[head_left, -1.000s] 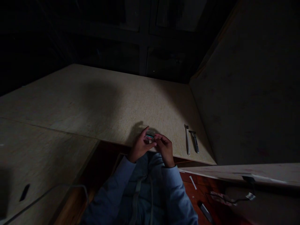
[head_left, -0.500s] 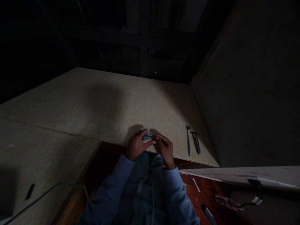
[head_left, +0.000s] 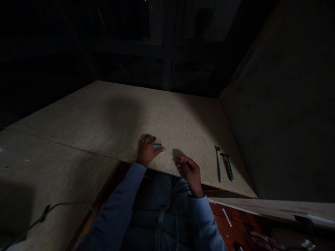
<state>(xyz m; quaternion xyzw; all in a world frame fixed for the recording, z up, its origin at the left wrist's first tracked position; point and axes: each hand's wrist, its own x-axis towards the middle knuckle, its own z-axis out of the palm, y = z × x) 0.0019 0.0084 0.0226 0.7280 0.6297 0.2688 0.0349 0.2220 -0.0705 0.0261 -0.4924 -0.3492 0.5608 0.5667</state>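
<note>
A small clear case with a teal strip (head_left: 157, 145) is at the front part of the table. My left hand (head_left: 148, 149) is closed around its left side, thumb along the near edge. Right of it, my right hand (head_left: 190, 169) hovers near the table's front edge with fingertips pinched together; what they hold, if anything, is too dark and small to make out. A light-handled toothbrush (head_left: 220, 165) lies to the right of that hand. Beside the toothbrush lies a dark razor (head_left: 228, 167), its head pointing away from me.
The pale table (head_left: 157, 115) runs back to dark window frames. A wall panel (head_left: 282, 132) bounds it on the right. At lower left a grey cable (head_left: 70, 203) crosses another pale surface. A white strip (head_left: 227, 218) lies on the reddish floor below.
My hands have moved apart. The left one has carried the clear case left and away from me; the right has drawn back from the case. The whole view has shifted slightly.
</note>
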